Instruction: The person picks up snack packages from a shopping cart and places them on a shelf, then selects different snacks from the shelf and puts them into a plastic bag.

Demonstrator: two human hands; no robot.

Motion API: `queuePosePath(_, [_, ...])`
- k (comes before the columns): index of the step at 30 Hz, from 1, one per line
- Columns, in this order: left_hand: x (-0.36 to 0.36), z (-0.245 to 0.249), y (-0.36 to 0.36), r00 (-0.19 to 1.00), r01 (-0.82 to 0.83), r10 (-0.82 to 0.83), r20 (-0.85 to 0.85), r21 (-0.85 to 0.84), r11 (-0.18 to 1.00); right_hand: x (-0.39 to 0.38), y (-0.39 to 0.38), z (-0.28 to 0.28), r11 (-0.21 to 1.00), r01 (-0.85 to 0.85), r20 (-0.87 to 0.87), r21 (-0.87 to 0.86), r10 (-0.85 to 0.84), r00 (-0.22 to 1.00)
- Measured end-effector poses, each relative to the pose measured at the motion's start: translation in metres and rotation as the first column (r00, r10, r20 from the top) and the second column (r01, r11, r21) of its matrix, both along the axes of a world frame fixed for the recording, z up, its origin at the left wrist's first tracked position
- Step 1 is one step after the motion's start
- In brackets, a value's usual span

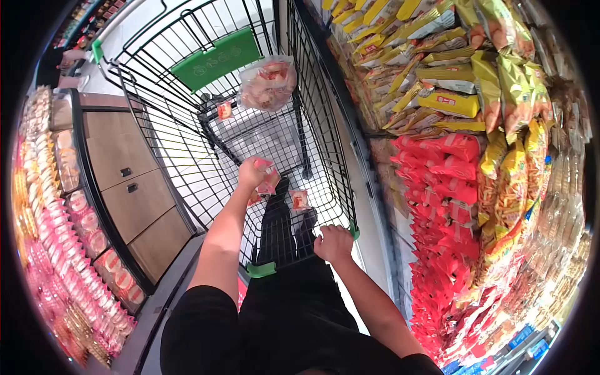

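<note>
While the left hand (251,175) held a small packet (269,180) pinched in its fingers above the wire floor of the shopping cart (261,270), the right hand (335,242) lay at the cart's near rim, fingers curled; whether they gripped it, I cannot tell. Red print showed on the held packet, too small to read. Just to the right of the left fingers sat a loose packet (299,200) with a red-and-cream label, its wording also unreadable. Beyond those fingers were a red-marked packet (224,110) and a large clear bag (269,85) of reddish goods. Farther past them, a green panel (217,59) bore a faint row of round marks, illegible. Well to the right of both hands, yellow packets (447,103) carried red labels with white characters, too small to make out, above plain-looking red packets (440,181).
</note>
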State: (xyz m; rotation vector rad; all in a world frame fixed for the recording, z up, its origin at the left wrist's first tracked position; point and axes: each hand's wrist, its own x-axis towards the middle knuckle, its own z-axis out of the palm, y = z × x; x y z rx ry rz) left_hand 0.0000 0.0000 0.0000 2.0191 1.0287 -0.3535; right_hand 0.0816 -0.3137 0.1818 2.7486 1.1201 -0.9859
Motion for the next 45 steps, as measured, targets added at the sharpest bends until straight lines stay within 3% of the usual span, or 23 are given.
queuePosePath(2, [0.002,-0.004,-0.004,0.975,-0.008,-0.044,0.216,0.237,0.972,0.010,0.000,-0.011,1.000,-0.009,0.022,0.001,0.009,1.000])
queuePosePath(3, [-0.015,0.023,-0.005,0.977,-0.009,-0.044,0.209,0.244,0.970,-0.004,0.000,0.007,1.000,-0.012,0.015,0.008,0.012,1.000])
queuePosePath(4, [-0.010,0.035,-0.009,0.865,-0.426,0.428,0.261,-0.070,0.902,-0.003,-0.001,0.006,1.000,-0.013,0.022,-0.004,0.013,1.000])
queuePosePath(5, [-0.007,0.047,-0.014,0.574,-0.721,0.804,0.156,-0.369,0.587,-0.003,-0.001,0.006,1.000,-0.013,0.026,-0.017,0.014,1.000])
queuePosePath(6, [-0.003,0.083,-0.015,0.539,-0.665,0.827,0.161,-0.521,0.535,-0.001,0.001,0.009,1.000,-0.014,0.029,-0.013,0.014,0.999])
queuePosePath(9, [-0.008,0.136,-0.029,0.484,-0.585,0.840,0.243,-0.624,0.518,0.004,0.010,0.022,0.991,-0.034,-0.080,-0.126,0.024,0.997])
queuePosePath(11, [-0.018,0.147,-0.044,0.472,-0.639,0.855,0.215,-0.584,0.500,0.003,0.015,0.021,0.984,-0.035,-0.096,-0.175,0.019,0.995])
queuePosePath(13, [-0.024,0.183,-0.057,0.297,-0.571,0.944,0.141,-0.767,0.294,0.004,0.024,0.010,0.973,-0.108,-0.127,-0.204,0.083,0.988])
queuePosePath(15, [-0.047,0.195,-0.077,0.306,-0.464,0.945,0.115,-0.849,0.253,0.002,0.044,-0.012,0.955,-0.251,-0.028,-0.156,0.250,0.968])
queuePosePath(17, [-0.075,0.186,-0.105,0.325,-0.403,0.943,0.073,-0.891,0.208,0.009,0.083,-0.030,0.978,-0.206,-0.149,0.017,0.206,0.967])
queuePosePath(19, [-0.082,0.202,-0.125,0.279,-0.424,0.960,-0.037,-0.901,0.089,0.012,0.119,-0.065,0.968,-0.186,-0.233,0.171,0.223,0.947])
queuePosePath(21, [-0.101,0.195,-0.139,0.330,-0.364,0.941,-0.075,-0.930,0.053,0.011,0.157,-0.096,0.951,-0.271,-0.224,0.150,0.299,0.927])
queuePosePath(28, [-0.108,0.181,-0.150,0.294,-0.251,0.956,0.005,-0.964,0.082,-0.005,0.220,-0.185,0.843,-0.537,-0.224,-0.025,0.519,0.825])
queuePosePath(34, [-0.114,0.164,-0.162,0.291,-0.219,0.957,-0.008,-0.974,0.059,-0.027,0.202,-0.215,0.801,-0.575,-0.043,0.167,0.588,0.807])
queuePosePath(38, [-0.118,0.160,-0.167,0.344,-0.205,0.939,0.025,-0.974,0.101,-0.023,0.206,-0.209,0.823,-0.546,-0.001,0.155,0.553,0.833])
queuePosePath(40, [-0.122,0.158,-0.169,0.379,-0.189,0.925,0.033,-0.976,0.112,-0.018,0.210,-0.192,0.961,-0.065,-0.200,0.270,0.122,0.972])
queuePosePath(41, [-0.123,0.157,-0.169,0.359,-0.220,0.933,-0.023,-0.974,0.060,-0.015,0.212,-0.182,0.961,-0.059,-0.193,0.270,0.114,0.975])
queuePosePath(42, [-0.120,0.161,-0.164,0.338,-0.246,0.938,-0.077,-0.969,0.009,-0.013,0.216,-0.175,0.898,0.209,-0.322,0.388,-0.081,0.943])
queuePosePath(43, [-0.119,0.168,-0.160,0.348,-0.232,0.935,-0.069,-0.973,0.015,-0.008,0.219,-0.166,0.756,0.463,-0.464,0.462,-0.238,0.853])
queuePosePath(44, [-0.118,0.177,-0.155,0.330,-0.250,0.943,-0.049,-0.968,0.037,-0.005,0.216,-0.154,0.605,0.669,-0.675,0.432,-0.274,0.685])
queuePosePath(45, [-0.116,0.189,-0.149,0.312,-0.269,0.950,-0.029,-0.961,0.059,0.001,0.215,-0.128,0.597,0.667,-0.669,0.444,-0.275,0.691])
